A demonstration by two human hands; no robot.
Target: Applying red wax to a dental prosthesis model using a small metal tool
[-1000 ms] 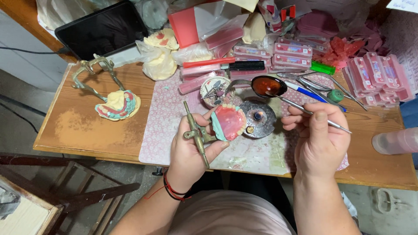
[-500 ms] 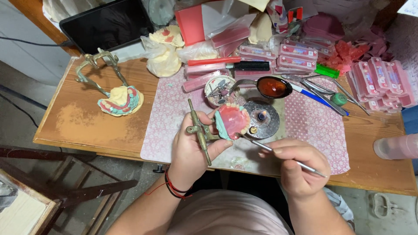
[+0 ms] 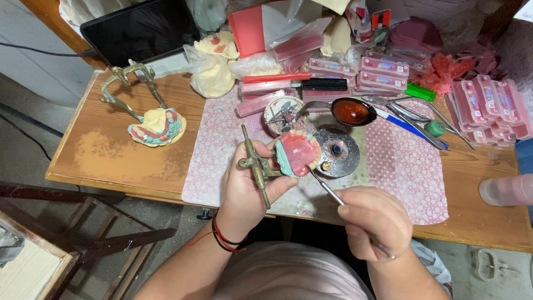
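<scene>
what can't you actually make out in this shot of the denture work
- Head view: the tip of the metal tool meets the pink wax denture; the contact spot is too small to read.
- The left hand covers part of the brass articulator.
- The right hand hides the tool's handle.
- The pink boxes run to the right edge.
- The small bowl holds bits too small to identify.

Illumination is even, soft and moderately bright; the source itself is out of view. The wooden surface (image 3: 119,161) shows only faint, diffuse shadows. One distinct glare spot sits on the amber-filled ladle (image 3: 352,111), toward the rear of that surface, and the dark tablet screen (image 3: 139,30) at its far left corner carries a dull reflection. Focus is sharp across the surface. Wide-angle distortion bows its edges. The floor to its left reads dimmer.
</scene>
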